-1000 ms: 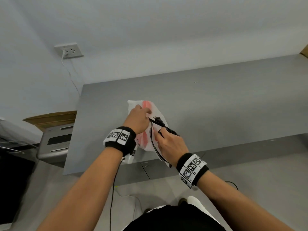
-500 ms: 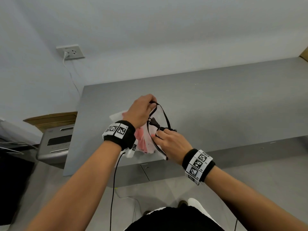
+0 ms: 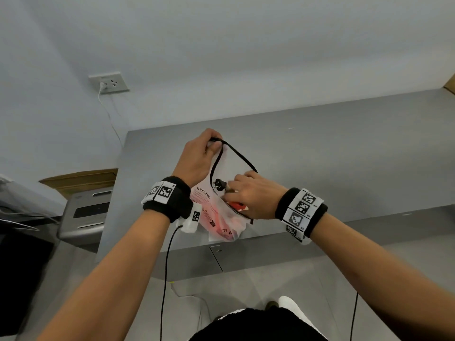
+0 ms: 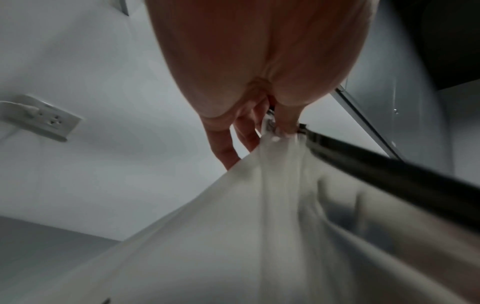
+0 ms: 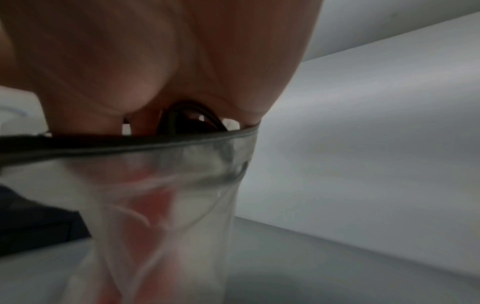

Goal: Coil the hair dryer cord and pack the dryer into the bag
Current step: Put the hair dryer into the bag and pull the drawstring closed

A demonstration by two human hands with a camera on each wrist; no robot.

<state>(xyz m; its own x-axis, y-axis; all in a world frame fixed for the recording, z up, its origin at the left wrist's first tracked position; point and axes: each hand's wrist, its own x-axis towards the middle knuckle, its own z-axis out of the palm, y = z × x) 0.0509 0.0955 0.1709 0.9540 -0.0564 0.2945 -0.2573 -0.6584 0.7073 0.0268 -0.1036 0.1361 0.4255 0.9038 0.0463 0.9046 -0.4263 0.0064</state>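
Note:
A translucent white bag (image 3: 216, 217) with a black rim (image 3: 242, 157) lies near the front edge of the grey table (image 3: 344, 156). Red shows through it: the hair dryer (image 3: 237, 206) is inside. My left hand (image 3: 199, 158) pinches the rim at its far end and holds it up, so the mouth gapes. In the mouth, my right hand (image 3: 253, 195) grips the bunched black cord, and the plug (image 3: 219, 184) sticks out to the left. The left wrist view shows fingertips (image 4: 285, 125) pinching the bag (image 4: 259, 226). In the right wrist view the cord (image 5: 187, 117) sits between the fingers, above the rim (image 5: 130, 144).
A wall outlet (image 3: 109, 82) with a white plug and lead is at the far left. A cardboard box (image 3: 78, 179) and a grey machine (image 3: 83, 215) stand left of the table. Thin black cables (image 3: 167, 267) hang from my wrists. A cardboard corner (image 3: 450, 83) shows at far right.
My left hand has lifted the bag's rim up and away, opening the mouth wide. My right hand has brought the cord and plug up into the opening.

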